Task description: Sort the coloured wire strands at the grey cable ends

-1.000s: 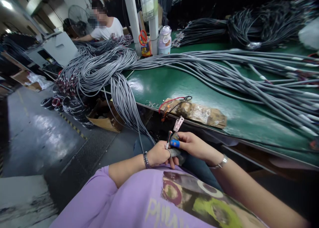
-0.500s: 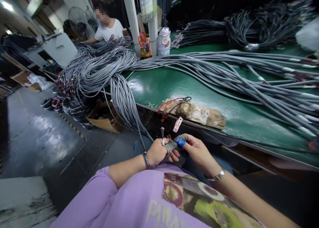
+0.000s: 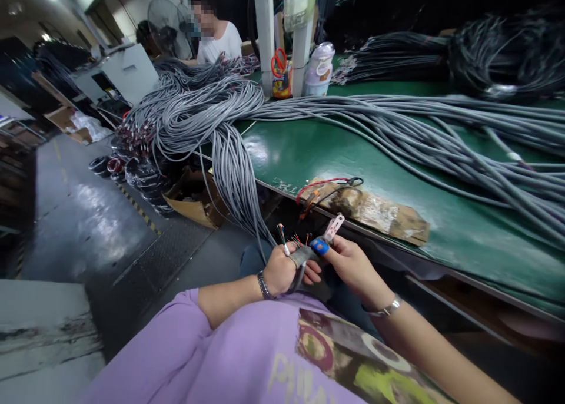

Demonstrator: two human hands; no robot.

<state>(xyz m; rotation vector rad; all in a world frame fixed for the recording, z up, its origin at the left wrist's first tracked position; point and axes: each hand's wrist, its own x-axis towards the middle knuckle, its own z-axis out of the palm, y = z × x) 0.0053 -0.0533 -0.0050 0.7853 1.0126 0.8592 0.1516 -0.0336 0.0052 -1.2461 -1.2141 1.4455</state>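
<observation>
We see the left hand (image 3: 279,270) closed around the grey cable end (image 3: 299,255), just below the front edge of the green worktop (image 3: 309,151). The cable's coloured wires (image 3: 295,239) fan out right above its fingers. The right hand (image 3: 351,264), thumb in a blue cot (image 3: 319,248), pinches the same cable end from the other side, so the 2 hands touch.

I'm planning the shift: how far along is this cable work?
Seemingly done: the bundle off the table's far end shows bared reddish tips. In hand: left hand and right hand hold one grey cable, its coloured wires fanned. Left: many grey cables lie across the green table.
</observation>
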